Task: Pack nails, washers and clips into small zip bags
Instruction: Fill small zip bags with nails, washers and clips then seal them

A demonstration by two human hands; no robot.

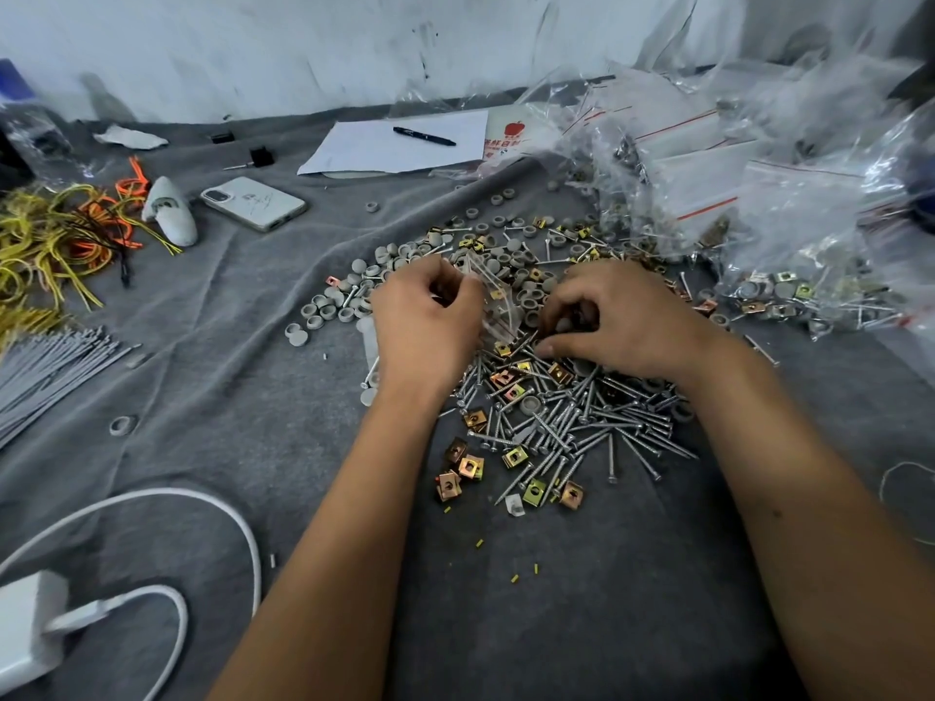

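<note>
A pile of silver nails [597,422], brass-coloured clips [468,468] and grey round washers [354,296] is spread over the grey cloth [253,306]. My left hand [427,326] holds a small clear zip bag [493,301] above the pile, fingers curled round its edge. My right hand [612,321] hovers over the pile just right of the bag, fingers curled and pinching small grey pieces; what exactly it holds is partly hidden.
Heaps of clear zip bags [759,194], some filled, lie at the right. A phone [253,202], paper with a pen [425,136], yellow and orange ties [66,235], grey cable ties [45,366] and a white charger with cable [30,634] lie around.
</note>
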